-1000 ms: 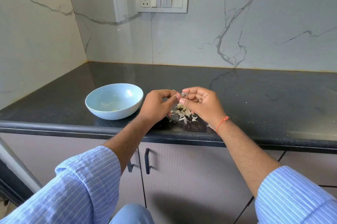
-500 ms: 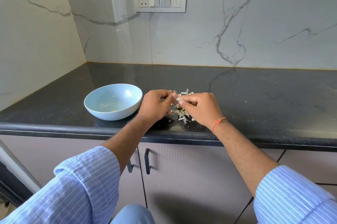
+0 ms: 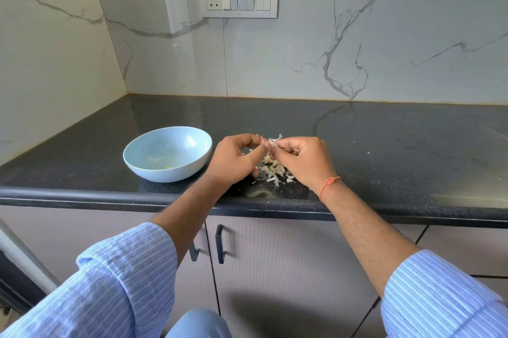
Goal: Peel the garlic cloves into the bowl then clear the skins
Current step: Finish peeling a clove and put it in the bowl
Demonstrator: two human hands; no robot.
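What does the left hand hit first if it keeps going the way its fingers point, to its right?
Almost at once the garlic clove pinched between both hands, then the right hand just behind it. The left hand points away from the bowl. Depth is hard to judge from one view.

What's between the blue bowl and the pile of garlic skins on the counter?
In the head view, the left hand sits between the bowl and the skins, pinching a clove with the right hand.
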